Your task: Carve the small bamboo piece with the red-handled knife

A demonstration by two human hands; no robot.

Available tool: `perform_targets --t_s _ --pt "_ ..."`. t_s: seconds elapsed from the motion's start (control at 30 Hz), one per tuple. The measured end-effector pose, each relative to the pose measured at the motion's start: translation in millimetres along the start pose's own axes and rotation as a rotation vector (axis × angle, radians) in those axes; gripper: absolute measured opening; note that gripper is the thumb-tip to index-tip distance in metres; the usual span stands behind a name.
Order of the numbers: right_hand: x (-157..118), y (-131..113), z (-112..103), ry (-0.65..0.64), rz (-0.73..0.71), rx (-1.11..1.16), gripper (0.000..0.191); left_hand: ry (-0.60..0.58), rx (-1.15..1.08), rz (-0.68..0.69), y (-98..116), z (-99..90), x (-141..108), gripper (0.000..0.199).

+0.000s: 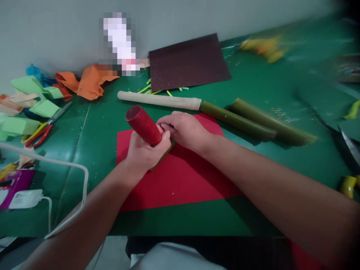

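My left hand (147, 148) is wrapped around a red cylinder (144, 125), which leans with its round top toward the upper left. Close beside it, my right hand (187, 131) has its fingers curled together near the cylinder; whatever they hold is hidden. Under both hands, part of a green bamboo piece (163, 155) shows. It lies over a red sheet of paper (180, 183) on the green table. Just beyond my hands lies a pale peeled stick (159, 99), end to end with a green bamboo tube (236, 120). Another green bamboo tube (278, 122) rests alongside.
At left are red-and-yellow-handled scissors (42, 131), crumpled orange paper (92, 82), light green folded paper (21, 125) and a white cable (84, 176). A dark brown sheet (188, 63) lies at the back. Far right, a dark blade with a yellow handle (348, 186) is partly visible.
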State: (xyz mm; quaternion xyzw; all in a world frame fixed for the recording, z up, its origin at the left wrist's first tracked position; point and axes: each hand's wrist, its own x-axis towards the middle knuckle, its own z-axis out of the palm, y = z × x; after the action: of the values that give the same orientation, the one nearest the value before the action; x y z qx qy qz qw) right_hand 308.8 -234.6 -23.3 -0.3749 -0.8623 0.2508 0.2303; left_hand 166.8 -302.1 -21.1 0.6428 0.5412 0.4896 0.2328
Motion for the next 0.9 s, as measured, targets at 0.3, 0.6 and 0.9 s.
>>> perform_targets --t_s 0.3,0.6,0.9 --pt "-0.4 1.0 -0.2 0.000 0.006 -0.029 0.033 -0.009 -0.020 -0.003 4.0 -1.5 -2.1 0.023" --pt "-0.7 0.6 0.2 0.009 0.012 -0.040 0.033 -0.039 -0.028 0.024 0.7 -6.1 -3.3 0.026" --pt "-9.9 2.5 -9.6 0.025 -0.106 -0.150 0.031 0.195 -0.332 -0.242 4.3 -10.4 1.1 0.028"
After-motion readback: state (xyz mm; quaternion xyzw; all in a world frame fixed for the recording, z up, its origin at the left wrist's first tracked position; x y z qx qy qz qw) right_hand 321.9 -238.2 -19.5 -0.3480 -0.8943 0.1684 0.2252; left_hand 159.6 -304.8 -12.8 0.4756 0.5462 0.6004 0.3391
